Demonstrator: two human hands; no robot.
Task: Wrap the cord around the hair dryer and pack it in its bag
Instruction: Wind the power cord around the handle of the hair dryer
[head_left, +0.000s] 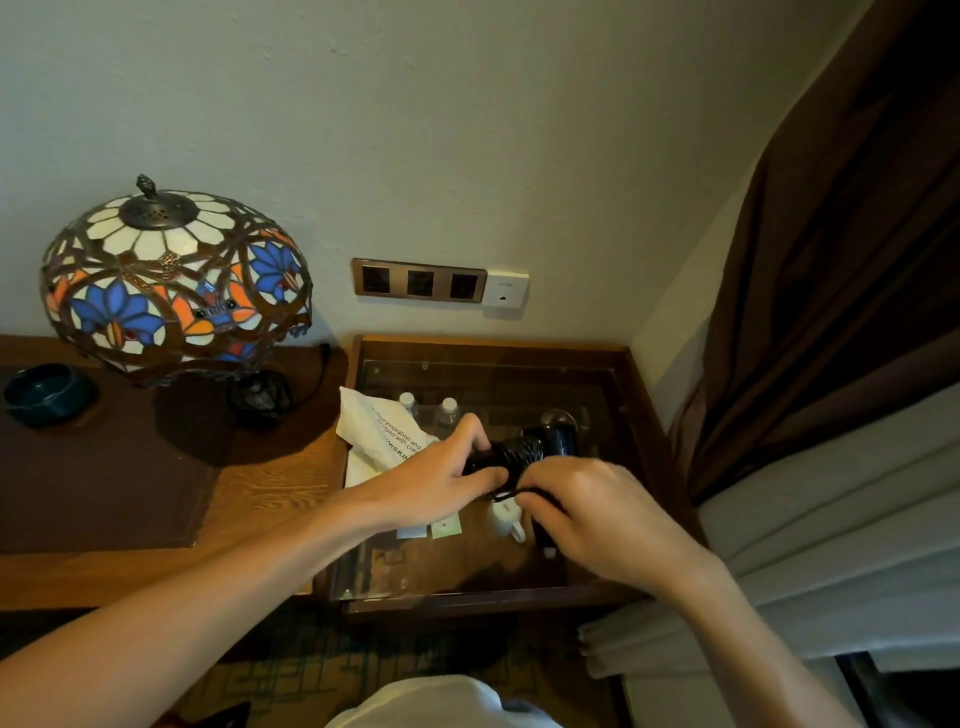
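A black hair dryer (553, 440) is held level over the glass-topped side table (613, 410). Its handle carries tight coils of black cord (519, 452). My left hand (441, 475) grips the handle end of the dryer from the left. My right hand (597, 512) pinches the loose end of the cord just below the dryer, and the plug shows under its fingers. The white cloth bag (382, 431) with printed text lies crumpled at the table's left edge, behind my left hand.
A stained-glass lamp (176, 280) and a dark ashtray (47, 392) stand on the wooden desk (260, 483) at left. Under the glass are two water bottles (447, 410), a white cup (506, 517) and sachets. Wall sockets (421, 280) sit above. A brown curtain (831, 260) hangs at right.
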